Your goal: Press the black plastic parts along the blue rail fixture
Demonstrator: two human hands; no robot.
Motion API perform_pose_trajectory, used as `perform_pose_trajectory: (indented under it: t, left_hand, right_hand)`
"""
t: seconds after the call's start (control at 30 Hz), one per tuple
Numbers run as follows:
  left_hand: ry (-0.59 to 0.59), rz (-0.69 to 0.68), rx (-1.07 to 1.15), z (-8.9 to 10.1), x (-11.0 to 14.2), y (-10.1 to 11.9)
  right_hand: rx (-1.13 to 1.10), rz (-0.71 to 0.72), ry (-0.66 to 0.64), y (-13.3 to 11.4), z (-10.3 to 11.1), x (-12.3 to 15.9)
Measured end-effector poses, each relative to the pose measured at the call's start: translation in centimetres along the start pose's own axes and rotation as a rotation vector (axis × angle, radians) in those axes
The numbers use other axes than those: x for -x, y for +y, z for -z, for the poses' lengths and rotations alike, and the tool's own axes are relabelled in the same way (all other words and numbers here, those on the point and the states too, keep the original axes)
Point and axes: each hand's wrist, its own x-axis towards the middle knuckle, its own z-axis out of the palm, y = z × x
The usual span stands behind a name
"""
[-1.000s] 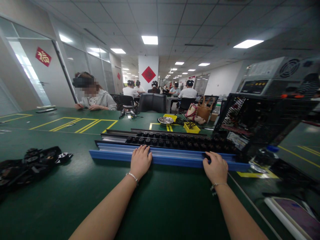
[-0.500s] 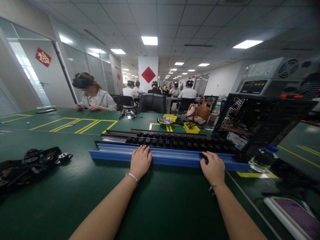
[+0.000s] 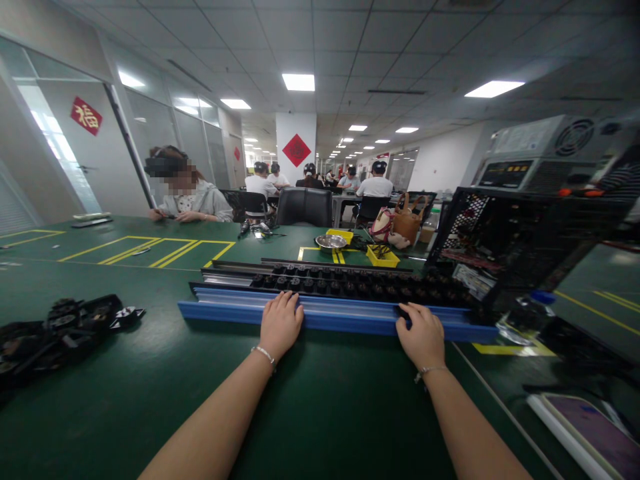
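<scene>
Green tabletop [image 3: 320, 413] with yellow tape lines fills the near part of an open office, under square ceiling lights. On it the blue rail [image 3: 350, 319] runs from 9 to 3 o'clock, just ahead of the forearms. The left hand [image 3: 281, 323] lies palm down on the rail, left of its middle, fingers bent over it; whether it grips or only rests, I cannot tell. The right hand [image 3: 423, 333] is farther along, near the rail's right end, its thumb and fingers closed about a small dark piece [image 3: 401, 313] at the rail – most of that piece is hidden.

Just beyond the rail, at 12 to 1 o'clock, black parts [image 3: 325, 287] lie in long rows among darker strips. A heap of black pieces [image 3: 75, 327] sits at 9 o'clock, well apart from the left hand. Past the right hand, a bottle [image 3: 525, 321] with a blue cap is at 3 o'clock, and a phone [image 3: 590, 427] at 4. An open computer case [image 3: 525, 233] leans at 2 o'clock, metal boxes [image 3: 545, 143] above it.

Farther off at 12 stand a steel bowl [image 3: 331, 241] and a yellow tray [image 3: 383, 260], with an empty chair [image 3: 305, 207] beyond – and a seated person [image 3: 193, 197] at 10 to 11.
</scene>
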Motion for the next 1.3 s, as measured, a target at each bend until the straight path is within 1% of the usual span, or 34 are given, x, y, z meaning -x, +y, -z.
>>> perform_pose_trajectory:
  t: [0.3, 0.57, 0.9, 1.3]
  left_hand:
    - [0.002, 0.002, -0.008, -0.2, 0.0, -0.1]
    - [-0.001, -0.007, -0.022, -0.3, 0.0, -0.2]
    - [-0.001, 0.002, -0.012, -0.1, -0.1, 0.0]
    - [-0.007, 0.003, -0.005, -0.1, 0.0, 0.0]
  right_hand:
    - [0.006, -0.003, -0.014, 0.0, 0.0, 0.0]
    - [-0.006, 0.018, 0.009, -0.1, -0.1, 0.0]
    - [-0.009, 0.059, -0.014, -0.7, -0.1, 0.1]
    - [-0.025, 0.099, -0.006, -1.4, -0.2, 0.3]
